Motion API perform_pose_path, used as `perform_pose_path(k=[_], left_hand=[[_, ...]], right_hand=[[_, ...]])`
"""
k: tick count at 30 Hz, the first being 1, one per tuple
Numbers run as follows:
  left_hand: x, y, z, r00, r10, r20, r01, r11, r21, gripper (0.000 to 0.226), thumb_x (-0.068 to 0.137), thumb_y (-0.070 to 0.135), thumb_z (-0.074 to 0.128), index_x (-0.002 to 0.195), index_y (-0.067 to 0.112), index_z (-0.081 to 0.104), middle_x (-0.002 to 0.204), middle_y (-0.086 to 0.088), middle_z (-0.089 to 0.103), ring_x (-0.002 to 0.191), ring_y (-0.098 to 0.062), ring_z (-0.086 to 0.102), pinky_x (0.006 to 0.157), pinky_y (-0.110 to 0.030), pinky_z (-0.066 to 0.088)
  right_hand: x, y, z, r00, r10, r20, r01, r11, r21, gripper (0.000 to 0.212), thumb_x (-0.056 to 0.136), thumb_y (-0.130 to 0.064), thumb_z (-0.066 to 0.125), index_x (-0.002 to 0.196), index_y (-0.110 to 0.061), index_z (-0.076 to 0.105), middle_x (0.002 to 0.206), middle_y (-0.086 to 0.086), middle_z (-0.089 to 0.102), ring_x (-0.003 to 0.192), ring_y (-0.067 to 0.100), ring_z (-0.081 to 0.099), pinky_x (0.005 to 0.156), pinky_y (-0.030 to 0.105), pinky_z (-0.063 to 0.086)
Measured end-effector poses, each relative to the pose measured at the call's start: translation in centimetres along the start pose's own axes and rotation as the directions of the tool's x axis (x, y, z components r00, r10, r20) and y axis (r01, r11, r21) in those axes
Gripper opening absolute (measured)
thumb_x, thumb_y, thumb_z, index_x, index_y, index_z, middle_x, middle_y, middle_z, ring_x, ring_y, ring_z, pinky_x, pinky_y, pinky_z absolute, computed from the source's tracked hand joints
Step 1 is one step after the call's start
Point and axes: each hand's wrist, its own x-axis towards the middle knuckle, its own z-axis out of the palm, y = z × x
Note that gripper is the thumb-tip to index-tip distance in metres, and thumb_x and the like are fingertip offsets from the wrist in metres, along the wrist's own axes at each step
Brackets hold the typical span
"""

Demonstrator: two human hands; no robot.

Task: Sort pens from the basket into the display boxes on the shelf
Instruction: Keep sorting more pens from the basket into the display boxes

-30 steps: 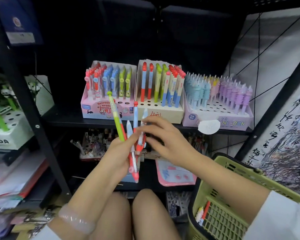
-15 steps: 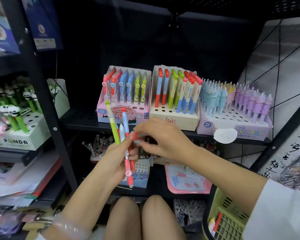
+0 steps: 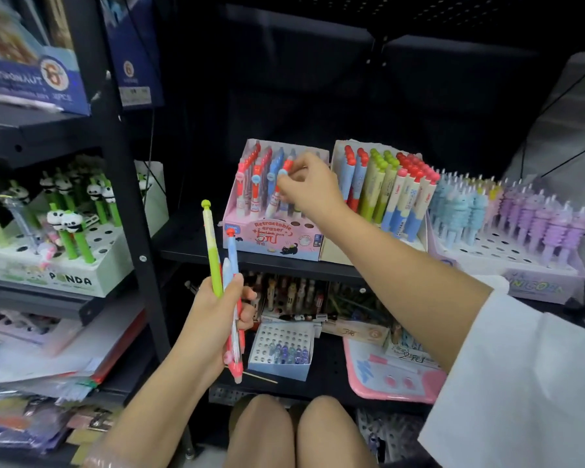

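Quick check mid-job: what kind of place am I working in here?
Most likely a stationery shop's stockroom or sales aisle. Black metal shelving carries retail display boxes full of novelty pens: a pink "Retractable eraser" box, a white "PANDA" box and a lilac unicorn pen box.

Pink display box [image 3: 271,236], blue along its base, pink lettering and a small black cat on the front; pens in it red-capped and blue-capped. Cream box [image 3: 335,251] beside it: red, green and pink caps on barrels split cream over blue, green or red; lilac box [image 3: 541,282] carries pale blue, yellow and purple pens. Bundle in left hand [image 3: 213,319]: yellow-green pen [image 3: 211,251], blue pen [image 3: 232,255] with red tip, pink-red ends below; sleeve [image 3: 520,383] white.
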Motion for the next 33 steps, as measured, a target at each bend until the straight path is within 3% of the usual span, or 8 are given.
perform_pose_path(k=[5, 10, 16, 18, 22, 24, 29, 33], left_hand=[[0.4, -0.3, 0.4, 0.999, 0.023, -0.039, -0.026, 0.996, -0.089, 0.020, 0.095, 0.027, 0.049, 0.084, 0.011, 0.052, 0.060, -0.002, 0.055, 0.045, -0.009, 0.043, 0.040, -0.019, 0.038], [0.0, -0.4, 1.0, 0.997, 0.070, -0.035, -0.073, 0.994, -0.085, 0.022, 0.094, 0.028, 0.053, 0.079, 0.012, 0.058, 0.059, 0.000, 0.058, 0.046, -0.009, 0.047, 0.043, -0.018, 0.042], [-0.2, 0.4, 0.8, 0.995, 0.094, -0.041, -0.099, 0.985, -0.139, 0.018, 0.094, 0.026, 0.052, 0.084, 0.011, 0.057, 0.061, 0.001, 0.059, 0.047, -0.008, 0.048, 0.043, -0.019, 0.042], [-0.3, 0.5, 1.3, 0.994, 0.104, -0.026, -0.107, 0.986, -0.127, 0.017, 0.094, 0.026, 0.052, 0.084, 0.014, 0.058, 0.060, 0.001, 0.058, 0.046, -0.009, 0.047, 0.043, -0.020, 0.042], [-0.8, 0.5, 3.2, 0.994, 0.109, 0.031, -0.105, 0.988, -0.115, 0.015, 0.096, 0.023, 0.049, 0.089, 0.015, 0.059, 0.060, 0.002, 0.058, 0.047, -0.009, 0.049, 0.043, -0.020, 0.043], [-1.1, 0.5, 4.1, 0.994, 0.091, 0.062, -0.083, 0.989, -0.119, 0.012, 0.095, 0.022, 0.049, 0.096, 0.014, 0.058, 0.062, 0.001, 0.061, 0.048, -0.011, 0.054, 0.045, -0.020, 0.046], [-1.4, 0.5, 5.0, 0.992, 0.040, 0.116, -0.032, 0.997, -0.070, 0.010, 0.095, 0.020, 0.050, 0.091, 0.011, 0.053, 0.060, 0.002, 0.061, 0.043, -0.013, 0.051, 0.042, -0.020, 0.044], [-1.3, 0.6, 5.4, 0.991, 0.016, 0.134, -0.008, 0.998, -0.060, 0.019, 0.095, 0.021, 0.050, 0.082, 0.008, 0.049, 0.056, -0.001, 0.053, 0.040, -0.010, 0.040, 0.038, -0.021, 0.036]], right_hand=[[1.1, -0.7, 0.3, 0.999, -0.026, 0.026, 0.031, 0.970, -0.243, 0.020, 0.088, -0.018, 0.056, 0.074, -0.021, 0.042, 0.082, 0.011, 0.066, 0.076, 0.024, 0.066, 0.060, 0.032, 0.050], [1.2, -0.5, 1.4, 0.988, -0.010, 0.155, 0.076, 0.901, -0.428, 0.015, 0.091, -0.023, 0.050, 0.102, -0.012, 0.049, 0.085, 0.005, 0.052, 0.061, 0.015, 0.049, 0.052, 0.026, 0.039], [-1.8, -0.2, 0.8, 0.994, -0.111, -0.010, 0.102, 0.940, -0.324, 0.013, 0.093, -0.025, 0.053, 0.098, -0.013, 0.052, 0.079, 0.000, 0.060, 0.068, 0.013, 0.057, 0.061, 0.026, 0.047], [-3.9, -0.1, 0.6, 0.994, -0.051, 0.093, 0.068, 0.980, -0.186, 0.015, 0.093, -0.029, 0.054, 0.089, -0.015, 0.056, 0.078, -0.005, 0.059, 0.069, 0.004, 0.054, 0.059, 0.017, 0.043], [-7.6, 0.5, 0.3, 0.913, 0.153, 0.378, -0.181, 0.983, 0.042, 0.024, 0.092, -0.030, 0.056, 0.073, -0.017, 0.061, 0.068, -0.001, 0.058, 0.063, 0.009, 0.053, 0.054, 0.016, 0.046], [-7.8, 0.6, -0.7, 0.943, 0.140, 0.301, -0.176, 0.979, 0.098, 0.024, 0.093, -0.025, 0.055, 0.072, -0.015, 0.059, 0.066, -0.002, 0.056, 0.060, 0.006, 0.053, 0.054, 0.016, 0.044], [-5.2, 0.0, -5.9, 0.991, 0.022, -0.129, -0.006, 0.993, 0.121, 0.008, 0.096, -0.020, 0.048, 0.090, -0.016, 0.051, 0.070, 0.001, 0.058, 0.052, 0.004, 0.056, 0.051, 0.019, 0.049], [-3.3, 0.4, -9.4, 0.921, -0.219, -0.322, 0.149, 0.962, -0.227, 0.011, 0.095, -0.020, 0.050, 0.087, -0.019, 0.042, 0.060, -0.004, 0.052, 0.054, 0.008, 0.052, 0.052, 0.018, 0.042]])
